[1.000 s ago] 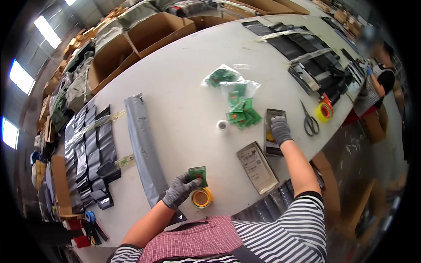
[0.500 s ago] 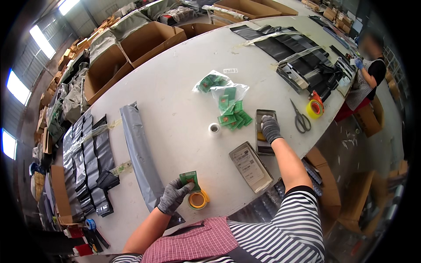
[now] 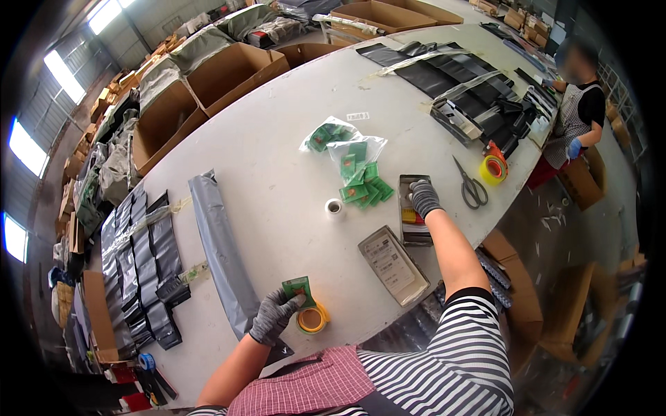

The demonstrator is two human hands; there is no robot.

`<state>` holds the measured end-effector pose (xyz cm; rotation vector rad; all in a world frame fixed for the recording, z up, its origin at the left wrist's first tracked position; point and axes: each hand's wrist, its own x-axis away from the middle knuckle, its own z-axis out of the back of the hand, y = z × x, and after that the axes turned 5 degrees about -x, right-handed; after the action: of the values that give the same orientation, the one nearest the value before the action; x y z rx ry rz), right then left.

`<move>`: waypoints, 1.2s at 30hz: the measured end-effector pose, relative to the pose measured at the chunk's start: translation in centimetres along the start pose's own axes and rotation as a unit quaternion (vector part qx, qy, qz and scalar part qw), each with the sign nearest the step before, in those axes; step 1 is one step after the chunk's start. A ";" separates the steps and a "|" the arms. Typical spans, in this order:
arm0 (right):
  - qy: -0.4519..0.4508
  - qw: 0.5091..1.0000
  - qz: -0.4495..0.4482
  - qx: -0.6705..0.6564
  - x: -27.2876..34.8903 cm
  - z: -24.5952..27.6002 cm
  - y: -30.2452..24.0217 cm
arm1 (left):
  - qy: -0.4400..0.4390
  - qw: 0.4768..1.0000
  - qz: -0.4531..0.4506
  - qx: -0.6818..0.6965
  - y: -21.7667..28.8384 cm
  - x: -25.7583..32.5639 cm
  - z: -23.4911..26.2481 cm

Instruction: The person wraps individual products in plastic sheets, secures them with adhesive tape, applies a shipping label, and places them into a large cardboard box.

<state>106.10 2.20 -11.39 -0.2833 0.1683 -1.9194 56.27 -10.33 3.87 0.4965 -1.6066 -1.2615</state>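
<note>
A small flat green packet (image 3: 297, 287) is pinched between the thumb and fingers of my left hand (image 3: 275, 316), which wears a grey glove. Just beside that hand a roll of orange-yellow tape (image 3: 312, 319) lies on the table. My right hand (image 3: 424, 198), also gloved, reaches into a narrow open grey box (image 3: 416, 240) with its fingers curled; whatever they grip is hidden. Yellow and red items (image 3: 412, 216) show in the box below the hand. A second grey box with a white label (image 3: 393, 266) sits next to it, nearer to me.
Several more green packets (image 3: 375, 192) spill from clear bags. A white roll (image 3: 334, 209), scissors (image 3: 472, 186) and yellow tape (image 3: 493, 170) lie around. A long grey plastic bag (image 3: 220, 243) and bundled black bags (image 3: 149, 263) are on the left. A co-worker (image 3: 579, 104) stands far right.
My right hand has shifted slightly within the box, and more of the yellow and red items shows. My left hand keeps the green packet. The co-worker's gloved hand has dropped lower.
</note>
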 end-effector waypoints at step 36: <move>-0.114 0.668 0.101 -0.728 39.7 7.4 -33.4 | -0.037 0.991 -0.115 0.062 -0.7 10.1 4.5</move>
<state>64.67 -22.82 8.71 -1.4715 1.5055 -1.0790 47.87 -16.38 7.89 0.7380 -1.7364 -1.3687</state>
